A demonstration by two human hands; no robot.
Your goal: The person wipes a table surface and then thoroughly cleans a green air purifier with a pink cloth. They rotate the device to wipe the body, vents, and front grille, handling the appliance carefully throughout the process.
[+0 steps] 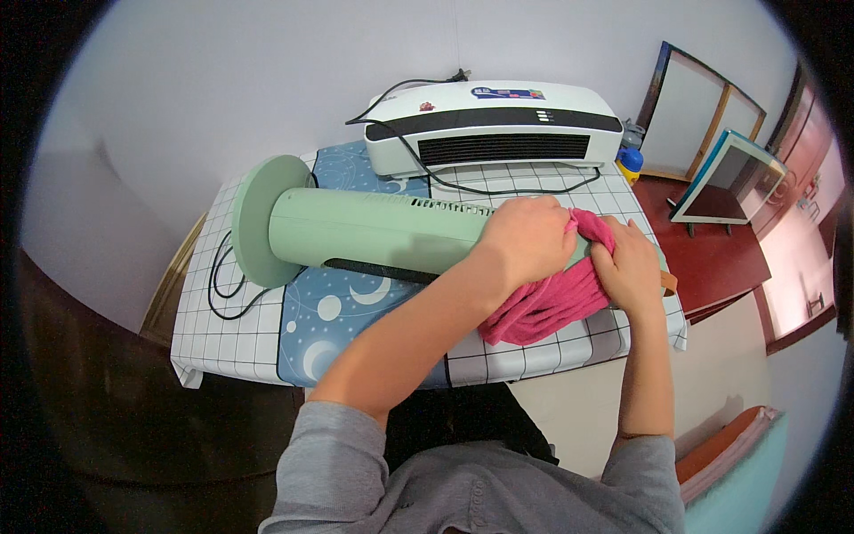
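Observation:
A pale green tower heater or fan (373,223), its exact kind unclear, lies on its side across the table, with its round base (267,223) at the left and a tan strap (668,283) at the right end. Both hands are at its right part with a pink cloth (547,304). My left hand (532,237) grips the cloth's twisted upper part, its fingers curled over the housing. To the right, my right hand (625,263) holds the same cloth between thumb and fingers. The cloth's loose folds hang over the near side of the housing, which the hands and cloth partly hide.
A white and black heater (494,130) with a black cord stands at the table's back. The tablecloth (230,340) is checked, with a blue moon-patterned strip. Another black cord (215,274) loops by the round base. At right are a blue-capped bottle (630,160) and a framed screen (727,180) on a red cabinet.

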